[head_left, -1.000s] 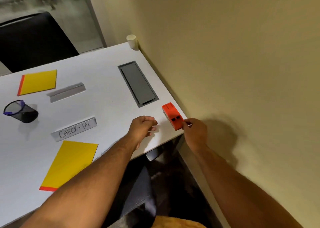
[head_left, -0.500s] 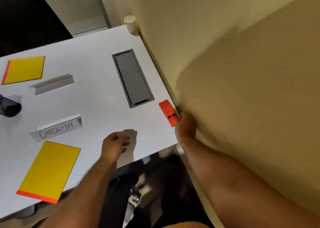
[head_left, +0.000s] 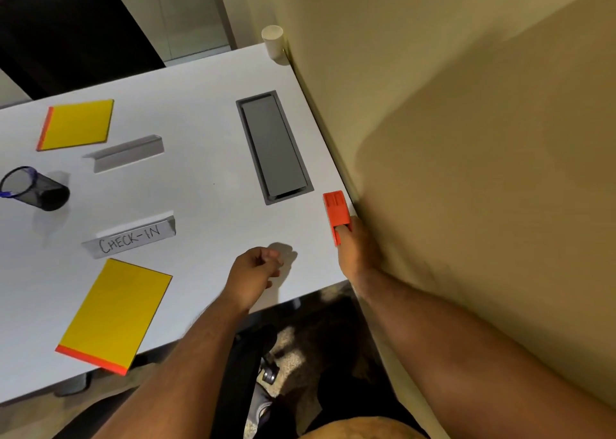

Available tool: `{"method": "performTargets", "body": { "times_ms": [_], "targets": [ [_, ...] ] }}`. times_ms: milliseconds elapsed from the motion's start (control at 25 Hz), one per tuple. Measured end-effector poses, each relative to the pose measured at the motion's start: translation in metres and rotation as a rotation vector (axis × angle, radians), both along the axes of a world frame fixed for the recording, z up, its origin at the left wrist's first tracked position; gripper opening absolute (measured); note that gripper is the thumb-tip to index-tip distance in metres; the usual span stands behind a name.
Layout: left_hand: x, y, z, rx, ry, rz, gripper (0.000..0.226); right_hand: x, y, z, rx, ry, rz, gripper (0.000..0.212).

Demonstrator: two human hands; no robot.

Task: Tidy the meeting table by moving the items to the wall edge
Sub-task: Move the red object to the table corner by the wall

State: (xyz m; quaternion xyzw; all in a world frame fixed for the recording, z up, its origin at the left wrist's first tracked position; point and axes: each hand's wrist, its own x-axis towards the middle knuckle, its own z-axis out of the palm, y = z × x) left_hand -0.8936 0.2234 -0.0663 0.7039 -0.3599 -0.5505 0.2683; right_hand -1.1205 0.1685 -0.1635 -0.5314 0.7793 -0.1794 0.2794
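Note:
An orange block (head_left: 335, 210) lies on the white table (head_left: 206, 205) close to the wall edge. My right hand (head_left: 358, 250) holds its near end, with fingers pressed on it. My left hand (head_left: 255, 273) hovers over the near table edge, fingers curled on nothing. Two yellow notepads lie further left, one near (head_left: 115, 312) and one far (head_left: 78, 123). A "CHECK-IN" name card (head_left: 131, 238) and a blank grey card (head_left: 128, 152) stand between them. A black mesh pen cup (head_left: 35, 187) sits at the left.
A grey cable hatch (head_left: 273, 145) is set into the table beside the wall. A white paper cup (head_left: 273, 42) stands in the far corner against the beige wall (head_left: 433, 105). A dark chair (head_left: 66, 32) is behind the table.
The orange block has moved a little closer to the wall edge under my right hand. My left hand has drawn back towards the near table edge. The head view shifted.

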Motion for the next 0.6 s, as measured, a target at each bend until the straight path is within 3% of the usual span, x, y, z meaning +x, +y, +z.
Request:
{"method": "performTargets", "body": {
  "times_ms": [160, 280, 360, 600],
  "targets": [
    [0.009, 0.006, -0.009, 0.03, -0.014, 0.003, 0.014, -0.005, -0.014, 0.02, 0.068, 0.158, 0.221, 0.042],
    [0.011, 0.008, -0.011, 0.038, -0.021, -0.002, 0.014, -0.007, -0.021, 0.019, 0.109, 0.359, 0.217, 0.062],
    [0.011, 0.01, -0.013, 0.041, -0.021, 0.004, 0.015, -0.01, -0.022, 0.014, 0.115, 0.393, 0.236, 0.072],
    [0.014, 0.01, -0.01, 0.04, -0.008, 0.021, 0.013, -0.015, -0.02, 0.018, 0.069, 0.404, 0.271, 0.055]
  ]
}}
